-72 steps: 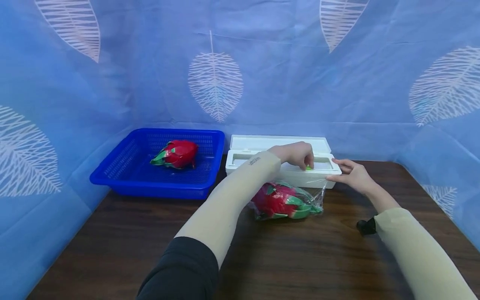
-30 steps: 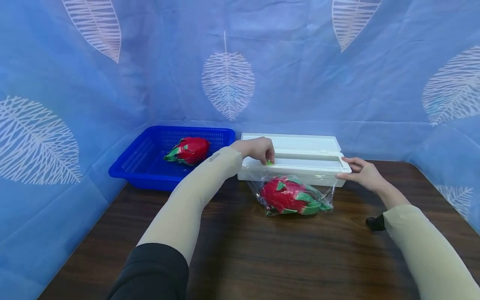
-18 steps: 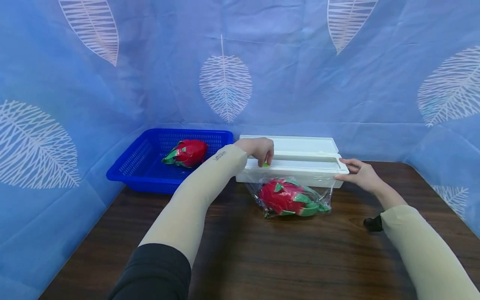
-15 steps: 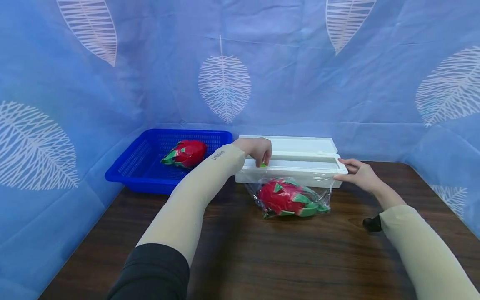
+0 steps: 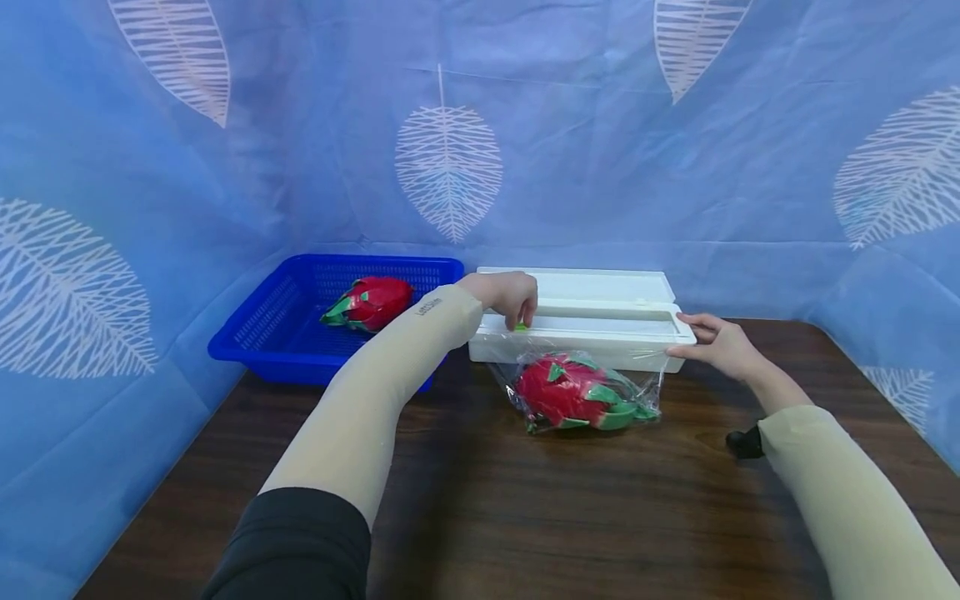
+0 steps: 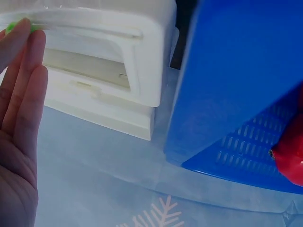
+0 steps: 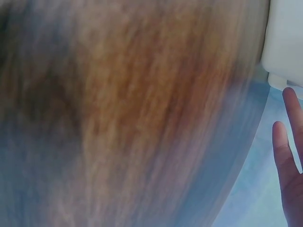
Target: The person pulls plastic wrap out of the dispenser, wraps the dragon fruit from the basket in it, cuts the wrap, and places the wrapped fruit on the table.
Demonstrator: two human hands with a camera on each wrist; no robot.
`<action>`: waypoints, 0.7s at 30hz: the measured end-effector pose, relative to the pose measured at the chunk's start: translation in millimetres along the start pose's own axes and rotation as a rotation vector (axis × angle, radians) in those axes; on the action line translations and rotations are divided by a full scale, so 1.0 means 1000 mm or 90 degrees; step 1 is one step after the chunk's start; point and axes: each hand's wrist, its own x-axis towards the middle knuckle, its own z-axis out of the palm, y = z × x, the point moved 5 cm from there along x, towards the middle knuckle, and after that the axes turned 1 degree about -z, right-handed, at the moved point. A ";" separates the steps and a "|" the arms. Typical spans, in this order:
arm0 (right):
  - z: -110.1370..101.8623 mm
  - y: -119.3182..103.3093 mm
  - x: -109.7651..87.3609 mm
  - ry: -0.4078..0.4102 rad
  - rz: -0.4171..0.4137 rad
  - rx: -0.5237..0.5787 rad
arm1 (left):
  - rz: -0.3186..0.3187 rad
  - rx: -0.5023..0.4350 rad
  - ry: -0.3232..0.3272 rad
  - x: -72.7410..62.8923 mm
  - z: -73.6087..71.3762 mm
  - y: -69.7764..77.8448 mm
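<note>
A long white cling film dispenser [image 5: 585, 354] stands at the back with its lid [image 5: 600, 286] raised. My left hand [image 5: 510, 296] pinches a small green slide cutter [image 6: 19, 27] near the dispenser's left end; the left wrist view shows thumb and fingertips on it. At the right end my right hand [image 5: 716, 343] grips the dispenser, thumb at the front and fingers at the side. Just in front lies a red dragon fruit [image 5: 558, 392] with green scales, under clear cling film [image 5: 651, 387] that reaches up to the dispenser's front edge. The right wrist view shows only some fingers [image 7: 284, 146] beside the white casing.
Left of the dispenser, close to it, sits a blue plastic basket [image 5: 262, 371] with a second dragon fruit [image 5: 378, 302] inside. Both rest on a dark wooden table [image 5: 570, 517]. A blue leaf-print cloth [image 5: 555, 167] hangs behind and at the sides.
My left hand has slid the green cutter leftward from near the dispenser's right end to its left end, moving only slightly in the last second. My right hand has kept its hold.
</note>
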 end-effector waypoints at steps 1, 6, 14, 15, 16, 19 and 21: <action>0.000 0.000 0.000 0.001 0.000 -0.001 | -0.002 -0.002 -0.001 -0.001 0.000 -0.001; 0.001 -0.004 0.002 -0.002 -0.003 0.010 | -0.022 -0.003 0.000 -0.005 -0.002 -0.007; -0.002 -0.005 0.004 0.002 -0.004 0.003 | -0.053 0.017 -0.008 -0.018 -0.007 -0.016; -0.003 -0.005 0.004 0.003 -0.003 0.002 | -0.065 0.019 -0.010 -0.021 -0.008 -0.019; -0.003 -0.005 0.003 0.003 -0.003 0.002 | -0.077 0.024 -0.012 -0.024 -0.008 -0.022; -0.003 -0.003 0.002 -0.002 -0.006 0.001 | -0.099 0.028 -0.015 -0.032 -0.006 -0.031; -0.003 -0.002 0.002 -0.006 -0.010 -0.001 | -0.097 0.025 -0.008 -0.036 -0.004 -0.034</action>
